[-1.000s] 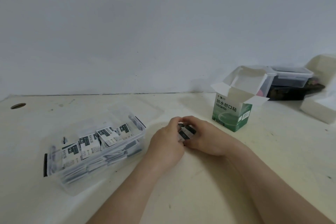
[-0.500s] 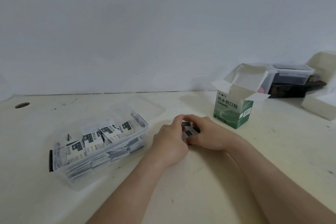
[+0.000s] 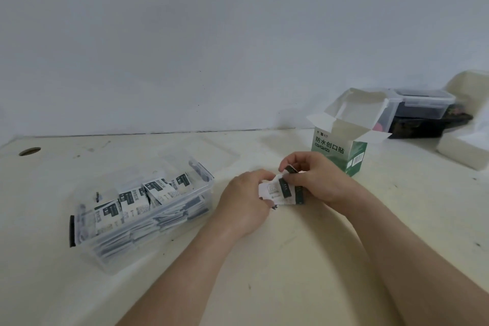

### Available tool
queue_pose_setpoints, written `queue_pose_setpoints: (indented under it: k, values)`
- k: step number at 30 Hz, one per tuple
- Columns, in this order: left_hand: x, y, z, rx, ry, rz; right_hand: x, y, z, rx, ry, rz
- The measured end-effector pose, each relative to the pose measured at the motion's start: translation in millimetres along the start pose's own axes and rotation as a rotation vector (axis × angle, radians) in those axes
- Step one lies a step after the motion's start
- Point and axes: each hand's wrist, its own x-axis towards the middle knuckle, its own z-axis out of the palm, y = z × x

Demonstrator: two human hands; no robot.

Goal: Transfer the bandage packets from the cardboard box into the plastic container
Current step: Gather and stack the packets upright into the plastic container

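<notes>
Bandage packets [image 3: 281, 190]: a small fanned bunch, held low over the surface [image 3: 291, 267], to the right of the plastic container [image 3: 209, 183] and apart from it.

Left hand [image 3: 244, 202]: fingers curled onto the bunch's left edge, pinching it. Right hand [image 3: 318, 180]: thumb and fingers pinching the right edge, one packet cocked upward at the top. Neither hand is spread.

Container: no lid on it, already packed with stacked packets [image 3: 143, 198], the top layer heaped and tilted close to the rim. What looks like its clear lid [image 3: 209, 152] lies flat just behind it.

Cardboard box [image 3: 341, 152]: upright, flaps open, further right of the container, just past the right hand. Its inside is not visible, so I cannot tell whether more remains in it.

Risks, as I judge them:
- The bunch is uneven and fanned. If either pinch loosens during the carry, the slick packets could slide out and scatter on the surface.
- The container is nearly full. A bunch dropped on the sloped top layer may slide over the rim, or push the tilted packets out.
- The box is probably light. A knock from the right wrist could topple it.
- An overheaped top layer could stop the lid from seating.
</notes>
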Motion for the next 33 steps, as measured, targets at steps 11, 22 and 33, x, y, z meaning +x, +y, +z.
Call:
queue_pose_setpoints:
  k: [11,22,33]
  values:
    - [-3.8,3.7,4.3,0.130,0.176,0.179,-8.3,-11.2,-13.1,-0.429,-0.023,-0.074]
    - [-6.1,2.7,11.2,0.084,0.051,0.084,-10.0,-4.3,-0.1,-0.243,-0.050,-0.063]
    - [-18.3,37.5,-55.2,0.024,0.232,0.122,-24.9,-47.2,3.7,0.221,-0.036,-0.100]
